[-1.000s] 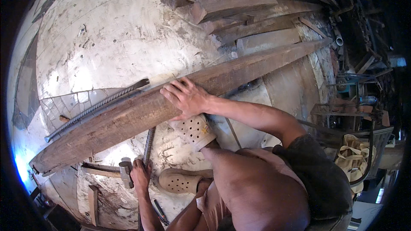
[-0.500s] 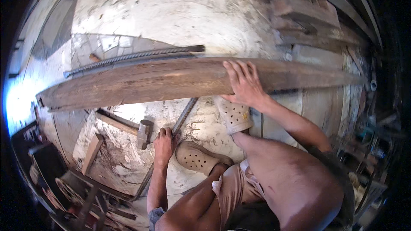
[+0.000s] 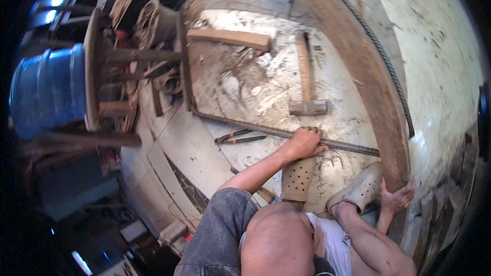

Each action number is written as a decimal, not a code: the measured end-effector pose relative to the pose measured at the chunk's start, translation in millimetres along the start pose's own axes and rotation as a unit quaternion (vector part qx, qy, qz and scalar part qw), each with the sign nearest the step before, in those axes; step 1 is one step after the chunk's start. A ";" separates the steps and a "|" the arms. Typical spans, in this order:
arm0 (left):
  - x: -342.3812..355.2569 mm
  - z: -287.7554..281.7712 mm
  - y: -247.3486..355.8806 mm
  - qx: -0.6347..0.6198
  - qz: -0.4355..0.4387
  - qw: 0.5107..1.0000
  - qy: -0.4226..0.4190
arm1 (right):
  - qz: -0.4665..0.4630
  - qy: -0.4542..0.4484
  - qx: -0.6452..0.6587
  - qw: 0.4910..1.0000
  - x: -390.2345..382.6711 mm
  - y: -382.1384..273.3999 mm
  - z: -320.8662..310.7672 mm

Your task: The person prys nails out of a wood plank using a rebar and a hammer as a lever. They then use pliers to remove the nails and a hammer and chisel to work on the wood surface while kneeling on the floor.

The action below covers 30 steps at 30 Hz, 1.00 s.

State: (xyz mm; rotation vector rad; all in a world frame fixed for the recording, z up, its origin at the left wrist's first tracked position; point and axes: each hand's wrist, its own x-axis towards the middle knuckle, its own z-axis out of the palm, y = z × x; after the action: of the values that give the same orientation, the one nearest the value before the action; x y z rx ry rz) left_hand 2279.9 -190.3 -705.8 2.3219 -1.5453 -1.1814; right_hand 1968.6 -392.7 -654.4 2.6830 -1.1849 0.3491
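Observation:
My left hand (image 3: 307, 142) is closed around a ribbed steel bar (image 3: 245, 123) lying low over the floor. One end of this bar meets the near side of a long, worn wooden beam (image 3: 365, 76). Lower right, my right hand (image 3: 398, 198) grips the beam across its width, thumb on one edge and fingers on the other. A wooden-handled hammer (image 3: 308, 107) lies just beyond my left hand. Nearer my left forearm rest dark pincers (image 3: 240, 137) with red marks. My feet, in tan perforated clogs (image 3: 298, 179), stand between both hands.
Another ribbed bar (image 3: 381, 48) runs along the beam's far side. A cut wood block (image 3: 230, 38) lies among shavings. At left are a wooden stool (image 3: 94, 71) on its side and a blue water jug (image 3: 48, 89). Stacked planks (image 3: 440, 214) stand at lower right.
The view has turned left, so the beam now slants down the right side and the jug has come in. My left hand stays on the bar; my right hand now spans the beam.

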 end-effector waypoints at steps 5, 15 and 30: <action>-17.3 21.6 -6.8 -0.076 -0.065 0.995 0.019 | -0.032 0.001 -0.015 0.999 0.8 -1.5 3.1; -27.5 0.2 7.1 -0.096 -0.062 0.993 -0.027 | -0.022 -0.028 0.006 0.999 12.2 7.6 -0.2; -83.6 5.2 49.0 -0.173 -0.091 0.975 -0.106 | -0.054 -0.026 0.057 0.997 18.5 17.4 -4.6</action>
State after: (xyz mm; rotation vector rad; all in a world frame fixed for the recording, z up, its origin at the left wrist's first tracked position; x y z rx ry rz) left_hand 2225.6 -143.1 -640.7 2.1952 -1.0832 -1.6389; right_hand 1967.1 -416.1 -643.4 2.8562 -1.0591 0.3408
